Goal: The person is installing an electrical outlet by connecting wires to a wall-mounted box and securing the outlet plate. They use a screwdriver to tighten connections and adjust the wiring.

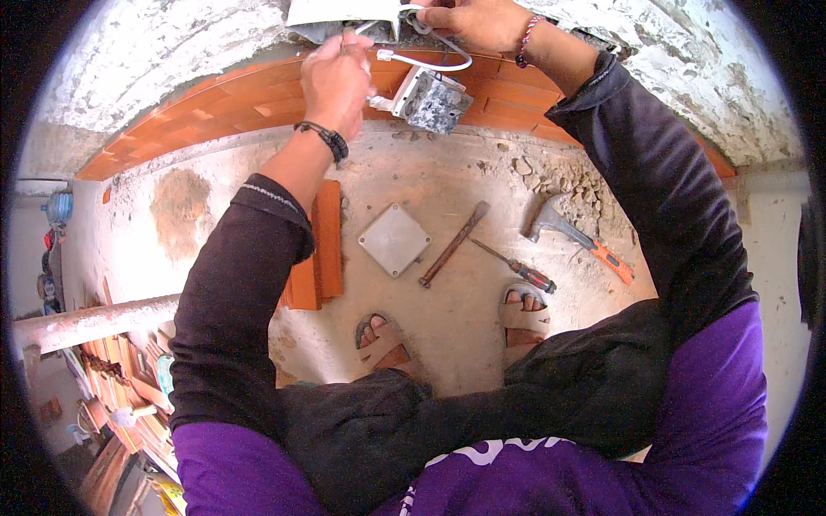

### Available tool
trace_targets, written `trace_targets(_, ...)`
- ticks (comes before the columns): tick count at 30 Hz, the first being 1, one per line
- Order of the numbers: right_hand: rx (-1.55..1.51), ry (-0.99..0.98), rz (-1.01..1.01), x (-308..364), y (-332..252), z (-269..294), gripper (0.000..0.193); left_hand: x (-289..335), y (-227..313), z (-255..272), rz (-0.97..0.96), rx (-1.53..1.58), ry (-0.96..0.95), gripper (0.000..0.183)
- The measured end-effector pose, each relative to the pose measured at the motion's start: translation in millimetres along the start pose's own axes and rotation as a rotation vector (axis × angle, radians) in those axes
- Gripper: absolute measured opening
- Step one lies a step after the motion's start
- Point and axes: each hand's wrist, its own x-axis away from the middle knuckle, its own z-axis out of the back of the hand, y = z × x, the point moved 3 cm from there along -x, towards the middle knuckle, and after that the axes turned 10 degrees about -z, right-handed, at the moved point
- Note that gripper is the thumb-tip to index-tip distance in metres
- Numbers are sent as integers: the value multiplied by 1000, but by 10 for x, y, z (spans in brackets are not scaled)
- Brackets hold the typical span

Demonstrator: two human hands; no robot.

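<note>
At the top edge a white box (331, 12) with an open underside sits against the wall, partly cut off by the frame. Below its left part, my left hand (334, 86) is closed, its fingertips at the opening; what they pinch is hidden. My right hand (482, 24) pinches a white cable (460, 62) at the box's right side. The cable loops down and back to a small white end piece near my left hand. Under the loop, a plaster-spattered grey box (433, 99) sits tilted by the brick course.
On the dusty floor lie a square white cover plate (394, 240), a rusty chisel (454, 244), a screwdriver (514, 265) and an orange-handled claw hammer (578, 236). Orange hollow bricks (317, 258) stand left of my feet. Rubble (564, 185) lies near the wall; a pole (103, 322) juts in at left.
</note>
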Motion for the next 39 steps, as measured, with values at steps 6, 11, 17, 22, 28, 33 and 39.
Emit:
trace_targets(6,-183,-176,9,-18,209,109,8,-174,179,-101,-646,-736,-73,25)
trace_targets(11,389,204,142,21,-67,51,33,-203,126,-26,-466,-685,-200,30)
trace_targets(17,-24,2,-99,153,259,101,25,94,-1,-39,120,319,-140,34)
trace_targets(22,155,-30,-127,150,117,114,23,-139,20,79,-176,-303,-129,28)
trace_targets(28,589,269,140,-11,-61,22,35,-246,115,-32,-531,-756,-130,28)
trace_targets(33,843,197,182,111,432,393,33,-28,138,-133,-113,-98,-145,23)
trace_targets(39,613,363,-86,259,117,366,29,-42,126,-171,-103,-56,-116,24)
